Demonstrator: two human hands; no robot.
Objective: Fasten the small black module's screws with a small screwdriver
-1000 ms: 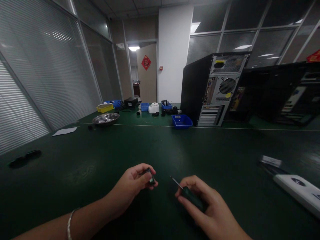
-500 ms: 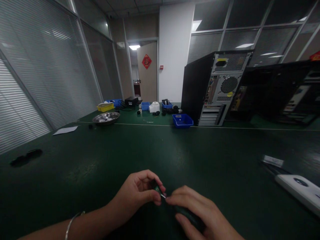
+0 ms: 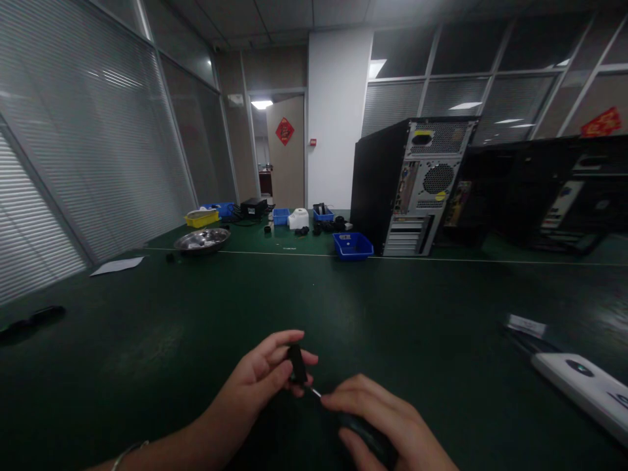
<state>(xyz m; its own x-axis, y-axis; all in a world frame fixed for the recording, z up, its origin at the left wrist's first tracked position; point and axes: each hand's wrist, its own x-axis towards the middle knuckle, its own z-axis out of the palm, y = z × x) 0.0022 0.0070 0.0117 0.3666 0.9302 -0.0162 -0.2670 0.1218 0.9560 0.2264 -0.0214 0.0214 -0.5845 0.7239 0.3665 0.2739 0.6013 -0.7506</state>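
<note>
My left hand (image 3: 262, 373) pinches a small dark rectangular part (image 3: 297, 364) between thumb and fingers, above the green table. What kind of part it is cannot be made out. In my right hand (image 3: 383, 415) is a screwdriver with a dark handle (image 3: 367, 437), mostly covered by my palm and fingers. Its thin metal shaft (image 3: 315, 392) points up and left, with the tip at the lower end of the dark part. Whether the tip touches the part is hard to see.
A white device (image 3: 583, 386) with a cable lies at the right. Farther back stand a steel bowl (image 3: 202, 242), a blue tray (image 3: 353, 246) and a black computer tower (image 3: 380, 190). Dark glasses-like objects (image 3: 46, 315) lie at the left, near a white sheet (image 3: 118, 265).
The dark part has been turned in my left hand: a green circuit-board face showed before, now a plain dark side. The camera view has shifted slightly. The screwdriver stays near the part.
</note>
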